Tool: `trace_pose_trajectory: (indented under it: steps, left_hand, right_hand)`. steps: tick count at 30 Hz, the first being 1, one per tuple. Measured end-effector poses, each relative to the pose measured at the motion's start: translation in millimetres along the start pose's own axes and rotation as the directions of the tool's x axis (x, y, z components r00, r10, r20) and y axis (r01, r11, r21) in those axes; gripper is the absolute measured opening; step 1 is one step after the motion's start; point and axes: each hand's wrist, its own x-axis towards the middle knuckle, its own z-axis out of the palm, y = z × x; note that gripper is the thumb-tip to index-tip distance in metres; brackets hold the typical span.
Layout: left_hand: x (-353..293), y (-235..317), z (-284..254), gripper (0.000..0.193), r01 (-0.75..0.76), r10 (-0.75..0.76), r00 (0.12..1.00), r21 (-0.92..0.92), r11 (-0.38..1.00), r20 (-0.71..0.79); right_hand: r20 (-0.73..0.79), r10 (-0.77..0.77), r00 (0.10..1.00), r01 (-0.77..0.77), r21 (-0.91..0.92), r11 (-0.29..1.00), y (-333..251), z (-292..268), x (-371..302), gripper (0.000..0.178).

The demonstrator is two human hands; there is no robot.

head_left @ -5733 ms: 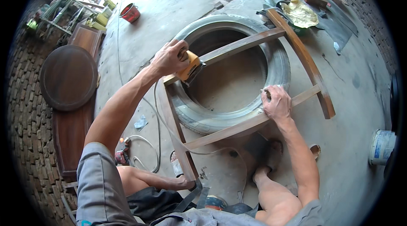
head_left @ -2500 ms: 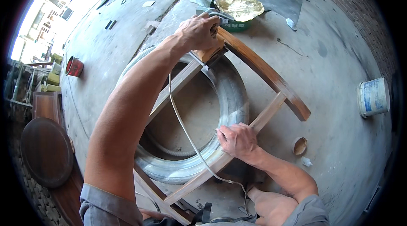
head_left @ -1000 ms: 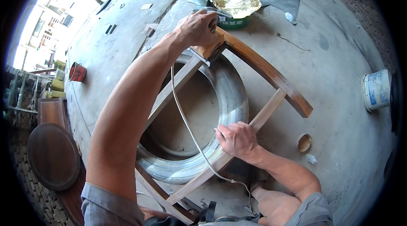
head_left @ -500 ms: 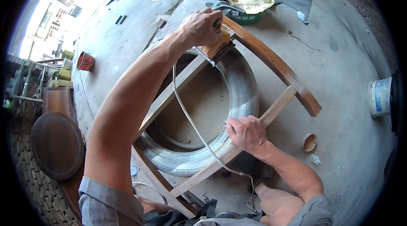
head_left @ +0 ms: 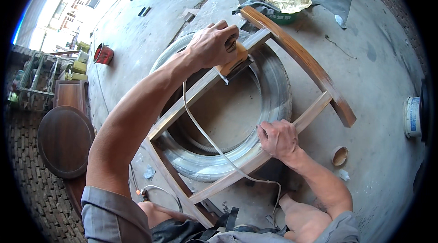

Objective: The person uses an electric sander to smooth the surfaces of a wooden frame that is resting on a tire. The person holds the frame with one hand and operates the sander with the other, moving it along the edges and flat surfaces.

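Observation:
A yellow power sander (head_left: 234, 64) is gripped from above by my left hand (head_left: 212, 44), its pad on the upper rail (head_left: 191, 98) of a wooden frame. My right hand (head_left: 279, 140) closes around the frame's lower rail (head_left: 314, 113), steadying contact near its middle. At the far right end both rails meet a curved brown-stained piece (head_left: 296, 62); the near-left end is a paler crosspiece (head_left: 171, 181). Beneath the frame lies a grey tyre (head_left: 279, 90) on the floor. A pale hose or cord (head_left: 199, 126) runs from the sander across the tyre toward my legs.
A green basin (head_left: 285, 18) with a crumpled yellowish sheet stands ahead. A red bucket (head_left: 104, 54) and a dark oval wooden panel (head_left: 64, 141) are at left. At right are a white bucket (head_left: 413, 116) and a small round cup (head_left: 340, 156).
The sander in my left hand has slid along the upper rail, away from the curved piece and toward me. My right hand keeps its hold on the lower rail. The whole view has shifted slightly.

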Motion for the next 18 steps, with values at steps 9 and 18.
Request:
trace_pose_trajectory:
  steps: [9,18]
  left_hand:
    - [-47,0,-11,0.038,-0.004,0.004,1.000,-0.046,0.999,-0.005]
    - [-22,0,-4,0.037,-0.022,0.021,1.000,-0.052,0.998,-0.023]
  right_hand:
    - [0.077,0.161,0.984,-0.165,0.036,0.986,-8,-7,4,0.011]
    - [0.163,0.213,0.963,-0.219,0.020,0.975,-12,-11,10,0.015]
